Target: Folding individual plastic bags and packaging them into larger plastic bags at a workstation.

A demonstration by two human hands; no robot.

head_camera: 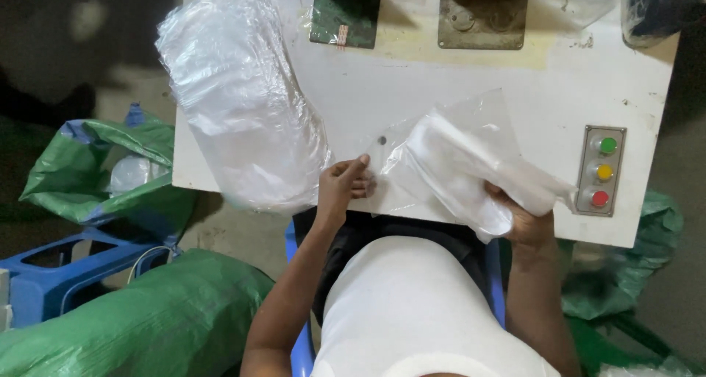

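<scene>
On the white machine table [471, 75] lies a clear plastic bag [471, 127] with its open end toward me. My left hand [343, 184] pinches the bag's near left edge. My right hand [521, 217] grips a folded white item [471, 172] and holds it partly inside the bag's mouth. A tall stack of clear plastic bags [243, 97] lies on the table's left side, just left of my left hand, hanging over the edge.
A panel with green, yellow and red buttons [603, 171] sits at the table's right. Two metal plates [482, 16] are at the far edge. Green woven sacks [140, 318] and a blue crate [59, 274] stand on the floor to the left.
</scene>
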